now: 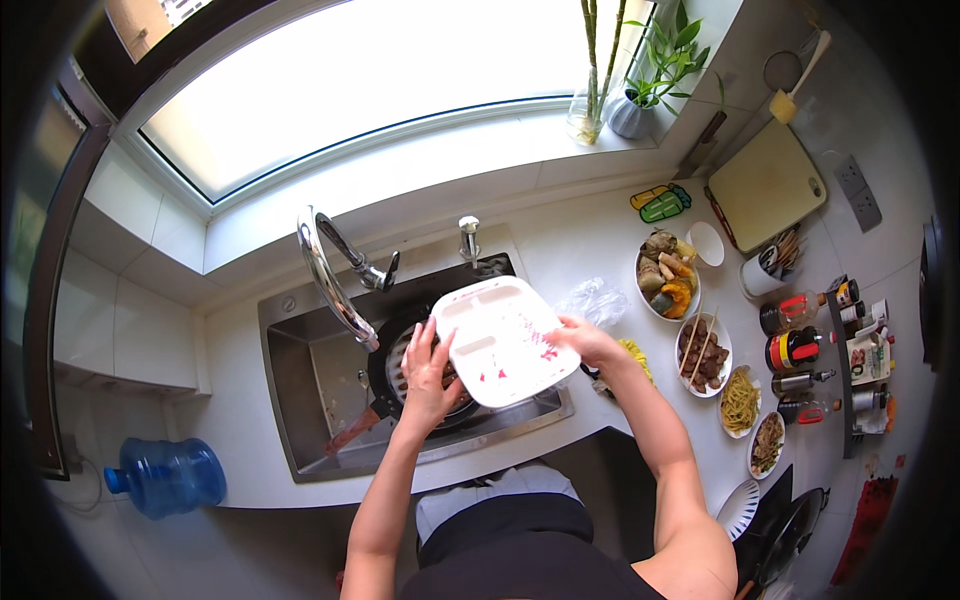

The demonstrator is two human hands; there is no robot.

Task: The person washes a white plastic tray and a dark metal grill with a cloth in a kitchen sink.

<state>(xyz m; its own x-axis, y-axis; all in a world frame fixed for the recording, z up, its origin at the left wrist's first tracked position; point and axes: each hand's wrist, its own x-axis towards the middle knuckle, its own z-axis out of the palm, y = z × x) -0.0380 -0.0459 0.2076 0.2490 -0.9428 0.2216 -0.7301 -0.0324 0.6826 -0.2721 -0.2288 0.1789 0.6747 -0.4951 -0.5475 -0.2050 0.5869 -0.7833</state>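
A white divided tray (pixel 501 337) with compartments and red printed marks is held tilted above the sink (pixel 300 420). My right hand (pixel 589 343) grips its right edge, the fingers partly hidden by the tray. At the left edge, my left hand (pixel 430 375) has its fingers and thumb against the rim. Below the tray, a dark frying pan (pixel 384 375) lies in the sink, its wooden handle (pixel 352 431) pointing to the lower left. Much of the pan is hidden by the tray and my left hand. The chrome faucet (pixel 319 270) arches over the sink, left of the tray.
Clear plastic wrap (pixel 596 300) lies right of the tray. Further right stand a bowl of vegetables (pixel 666 281), a meat bowl (pixel 705 349) with chopsticks across it, a noodle dish (pixel 739 405) and several bottles (pixel 791 349). A blue water jug (pixel 169 476) sits at left.
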